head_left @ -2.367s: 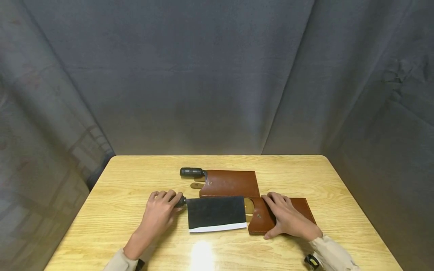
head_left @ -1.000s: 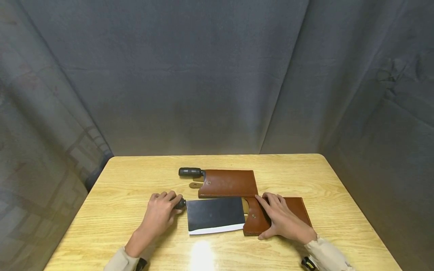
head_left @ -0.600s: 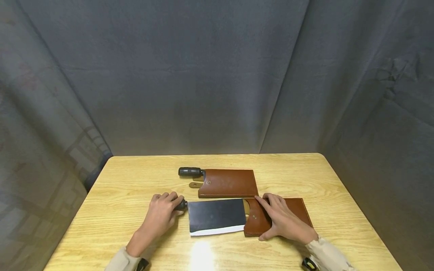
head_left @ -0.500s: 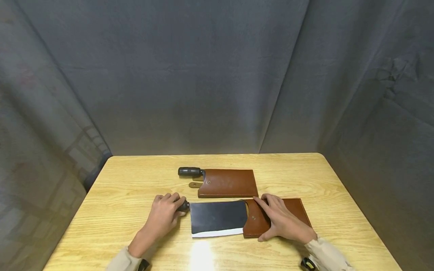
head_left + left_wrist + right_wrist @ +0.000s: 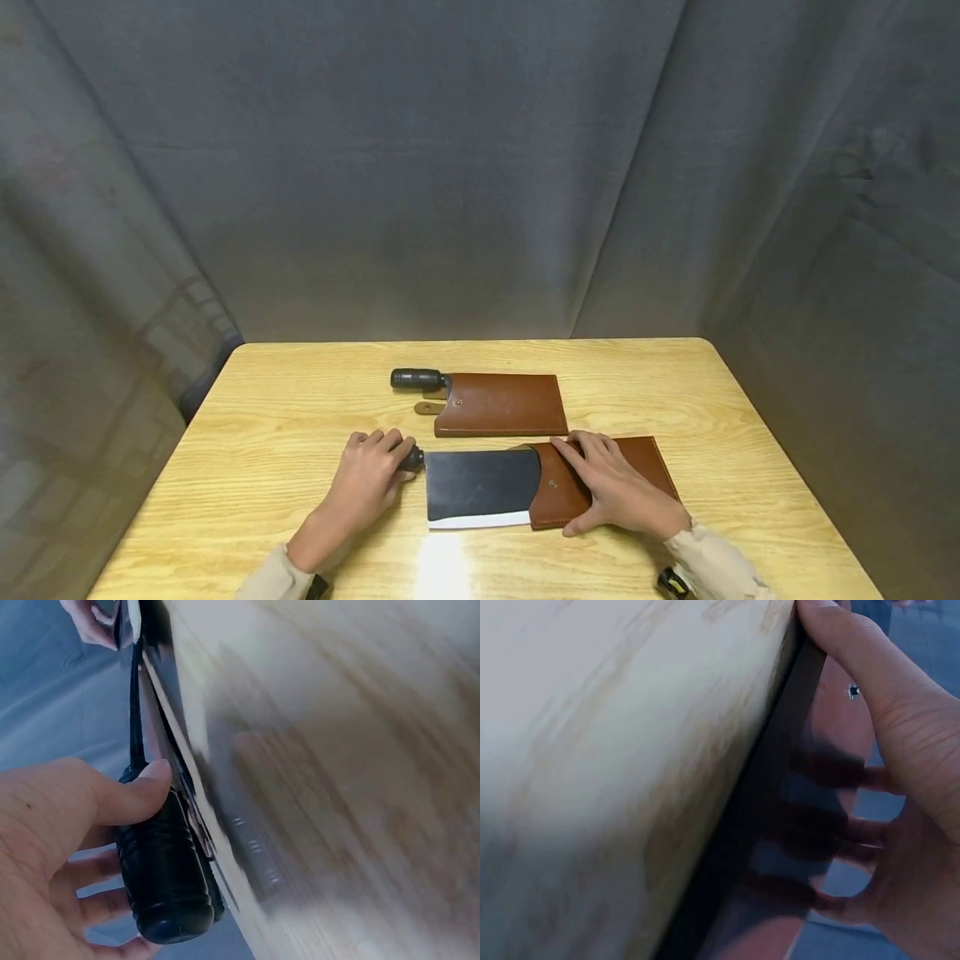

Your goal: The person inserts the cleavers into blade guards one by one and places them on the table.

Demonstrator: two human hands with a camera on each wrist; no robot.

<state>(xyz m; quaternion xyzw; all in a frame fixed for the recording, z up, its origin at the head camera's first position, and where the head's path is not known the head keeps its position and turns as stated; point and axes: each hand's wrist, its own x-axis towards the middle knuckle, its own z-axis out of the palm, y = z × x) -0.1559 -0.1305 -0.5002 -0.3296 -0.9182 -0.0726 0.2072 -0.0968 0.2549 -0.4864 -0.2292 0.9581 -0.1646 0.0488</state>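
Observation:
A cleaver with a dark blade (image 5: 480, 483) and a white edge strip lies in the head view, its right end tucked under the curved mouth of a brown leather knife sheath (image 5: 547, 504). My left hand (image 5: 367, 475) grips the cleaver's black handle; in the left wrist view, the thumb lies on top of that ridged handle (image 5: 165, 870). My right hand (image 5: 611, 487) spans the sheath, thumb at its near edge and fingertips toward its far edge. In the right wrist view, the fingers of this hand (image 5: 915, 780) touch the sheath's glossy face.
Behind lies a second brown sheath (image 5: 510, 404) with a cleaver in it, its black handle (image 5: 416, 379) pointing left and a strap tab (image 5: 429, 408) sticking out. The wooden table (image 5: 300, 392) has rounded far corners. A grey curtain (image 5: 450, 208) hangs beyond it.
The cleaver has moved right in my left hand, and my right hand has shifted the sheath left. The gap between them has closed, and the blade's end has slipped into the sheath's mouth.

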